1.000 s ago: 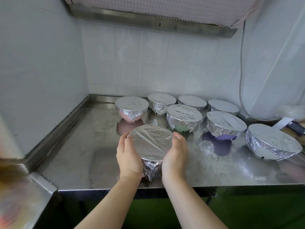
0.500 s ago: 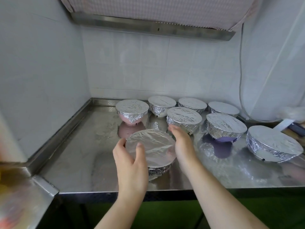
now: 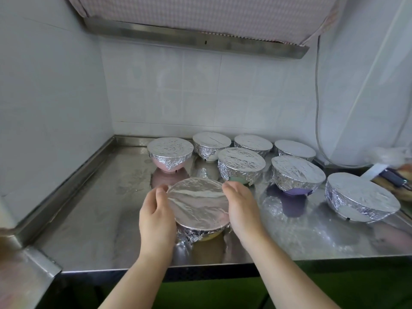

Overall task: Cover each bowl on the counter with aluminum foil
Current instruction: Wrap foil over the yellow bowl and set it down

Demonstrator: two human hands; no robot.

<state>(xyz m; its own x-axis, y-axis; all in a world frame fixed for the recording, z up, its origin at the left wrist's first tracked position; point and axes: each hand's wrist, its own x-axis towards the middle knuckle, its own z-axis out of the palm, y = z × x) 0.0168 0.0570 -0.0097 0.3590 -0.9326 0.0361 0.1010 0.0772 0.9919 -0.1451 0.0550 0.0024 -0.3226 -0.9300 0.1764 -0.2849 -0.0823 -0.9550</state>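
Between the two hands sits the round, foil-topped yellowish bowl (image 3: pixel 198 206), near the front edge of the shiny steel counter (image 3: pixel 89 219). Left hand (image 3: pixel 156 216) now cups the bowl's left side, fingers (image 3: pixel 161 191) close together and curved along the foil rim, thumb hidden from here. Half a second back that hand was hovering in front of the bowl with the thumb over the foil; it has swung round to the side. Right hand (image 3: pixel 242 207) mirrors it on the right, fingers straight and together, pressing the foil skirt against the bowl wall; it has slid back from the far rim to the flank. Crinkled foil bunches under the rim at the front, a little yellow showing beneath.

Just past the right fingertips, the foil-covered green bowl (image 3: pixel 242 165), nearly touching them. Beyond the left fingertips, the foil-covered pink bowl (image 3: pixel 169 153). Further right, the foil-covered purple bowl (image 3: pixel 297 175), then a wide foil-covered white bowl (image 3: pixel 361 196). Along the tiled back wall, three more foil-covered bowls (image 3: pixel 253 141) in a row.
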